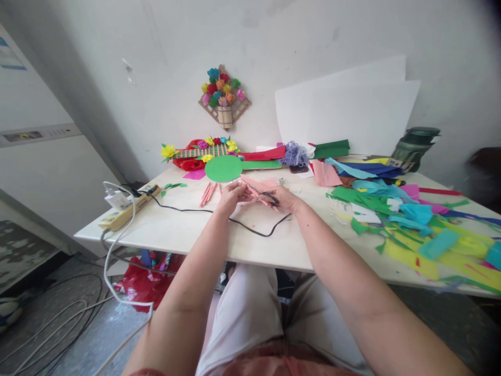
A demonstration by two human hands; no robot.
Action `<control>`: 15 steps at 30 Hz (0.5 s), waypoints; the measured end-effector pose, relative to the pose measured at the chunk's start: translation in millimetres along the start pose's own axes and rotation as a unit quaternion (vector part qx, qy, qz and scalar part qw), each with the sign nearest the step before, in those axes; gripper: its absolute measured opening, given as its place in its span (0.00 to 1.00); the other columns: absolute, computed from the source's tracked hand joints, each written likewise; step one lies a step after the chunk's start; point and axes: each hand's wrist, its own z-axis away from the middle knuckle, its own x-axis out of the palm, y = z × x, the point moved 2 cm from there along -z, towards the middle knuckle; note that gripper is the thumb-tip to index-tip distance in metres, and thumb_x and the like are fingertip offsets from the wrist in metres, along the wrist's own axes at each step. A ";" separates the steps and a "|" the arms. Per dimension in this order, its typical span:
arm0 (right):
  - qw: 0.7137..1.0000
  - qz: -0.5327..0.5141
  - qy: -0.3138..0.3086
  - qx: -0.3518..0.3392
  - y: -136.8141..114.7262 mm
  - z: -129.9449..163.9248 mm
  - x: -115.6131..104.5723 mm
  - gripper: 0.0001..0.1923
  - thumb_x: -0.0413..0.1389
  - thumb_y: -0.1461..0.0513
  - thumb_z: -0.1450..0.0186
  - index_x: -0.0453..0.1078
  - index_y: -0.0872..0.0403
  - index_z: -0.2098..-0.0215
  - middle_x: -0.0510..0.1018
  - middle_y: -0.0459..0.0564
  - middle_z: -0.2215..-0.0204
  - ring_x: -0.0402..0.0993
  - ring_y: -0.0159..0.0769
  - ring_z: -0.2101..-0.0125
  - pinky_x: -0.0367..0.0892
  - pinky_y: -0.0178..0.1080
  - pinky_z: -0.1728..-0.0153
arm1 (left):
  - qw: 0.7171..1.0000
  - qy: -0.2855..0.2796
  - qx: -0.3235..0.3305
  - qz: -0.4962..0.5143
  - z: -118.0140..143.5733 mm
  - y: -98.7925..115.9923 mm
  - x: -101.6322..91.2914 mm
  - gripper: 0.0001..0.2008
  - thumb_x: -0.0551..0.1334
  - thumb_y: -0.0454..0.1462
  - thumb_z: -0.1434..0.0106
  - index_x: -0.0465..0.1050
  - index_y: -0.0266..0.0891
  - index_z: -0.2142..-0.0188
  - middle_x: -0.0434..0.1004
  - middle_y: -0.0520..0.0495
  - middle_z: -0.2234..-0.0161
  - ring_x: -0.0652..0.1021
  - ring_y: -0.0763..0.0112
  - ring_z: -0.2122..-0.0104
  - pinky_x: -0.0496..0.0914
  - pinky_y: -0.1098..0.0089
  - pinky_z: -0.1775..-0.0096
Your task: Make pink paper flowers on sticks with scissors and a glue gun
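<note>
Near the middle of the white table, my left hand [235,195] pinches a piece of pink paper [250,184]. My right hand [286,199] is closed round the dark handles of a pair of scissors [269,198], their blades pointing left across the pink paper toward my left fingers. Several rolled pink paper sticks [210,193] lie just left of my left hand. A round green paper disc [224,168] with a long green strip lies beyond both hands. The exact edge between blades and paper is too small to make out.
A black cable [258,233] loops across the table before my hands, from a power strip [127,211] at left. Coloured paper scraps [410,209] cover the right side, with a dark green bottle [415,149] behind. Paper flowers [207,149] lie at the back.
</note>
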 end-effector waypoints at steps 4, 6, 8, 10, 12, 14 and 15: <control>1.000 -0.001 0.008 -0.011 0.4 0.1 -0.1 0.20 0.61 0.50 0.49 0.71 0.61 0.73 0.65 0.41 0.87 0.57 0.22 0.88 0.52 0.28 0.91 | 1.000 0.001 0.004 0.000 -0.3 -0.5 -0.1 0.14 0.66 0.41 0.51 0.69 0.31 0.73 0.75 0.44 0.77 0.76 0.70 0.79 0.72 0.71 0.75; 1.000 0.001 0.008 -0.015 0.0 0.5 0.2 0.20 0.61 0.50 0.48 0.71 0.61 0.73 0.65 0.41 0.86 0.57 0.22 0.88 0.52 0.27 0.91 | 1.000 0.000 0.005 -0.001 -0.4 -0.7 -0.2 0.13 0.65 0.42 0.50 0.69 0.31 0.73 0.75 0.44 0.77 0.76 0.70 0.79 0.72 0.71 0.75; 1.000 0.001 0.007 -0.018 -0.6 0.9 0.6 0.20 0.60 0.51 0.48 0.71 0.61 0.73 0.65 0.41 0.86 0.58 0.22 0.88 0.52 0.27 0.91 | 1.000 0.000 0.006 -0.002 -0.5 -0.7 -0.3 0.14 0.65 0.42 0.50 0.69 0.31 0.73 0.75 0.44 0.76 0.77 0.70 0.79 0.72 0.71 0.75; 1.000 0.004 0.006 -0.019 -1.3 1.3 0.8 0.20 0.60 0.51 0.47 0.71 0.61 0.74 0.65 0.42 0.86 0.57 0.22 0.88 0.51 0.27 0.91 | 1.000 0.000 0.006 -0.003 -0.5 -0.5 -0.3 0.14 0.65 0.42 0.50 0.68 0.32 0.72 0.75 0.44 0.76 0.77 0.70 0.79 0.72 0.70 0.75; 1.000 0.006 0.007 -0.022 -1.6 1.6 0.6 0.20 0.60 0.51 0.48 0.71 0.62 0.73 0.64 0.41 0.86 0.57 0.21 0.88 0.51 0.27 0.91 | 1.000 -0.001 0.005 -0.004 -0.5 -0.2 -0.3 0.14 0.66 0.42 0.50 0.68 0.32 0.72 0.75 0.44 0.76 0.76 0.70 0.79 0.72 0.70 0.74; 1.000 0.009 0.011 -0.023 -1.3 1.5 -0.3 0.20 0.60 0.51 0.48 0.71 0.62 0.73 0.64 0.41 0.86 0.57 0.21 0.88 0.50 0.27 0.91 | 1.000 -0.003 0.004 -0.006 -0.2 -0.1 -0.2 0.14 0.66 0.42 0.51 0.68 0.32 0.73 0.75 0.44 0.76 0.76 0.70 0.79 0.71 0.70 0.74; 1.000 0.011 0.013 -0.024 -0.9 1.3 -0.9 0.20 0.60 0.51 0.48 0.72 0.62 0.72 0.65 0.41 0.86 0.56 0.21 0.88 0.50 0.27 0.91 | 1.000 -0.003 0.003 -0.007 -0.1 0.0 -0.2 0.14 0.65 0.42 0.50 0.68 0.32 0.73 0.75 0.44 0.77 0.76 0.70 0.79 0.71 0.70 0.74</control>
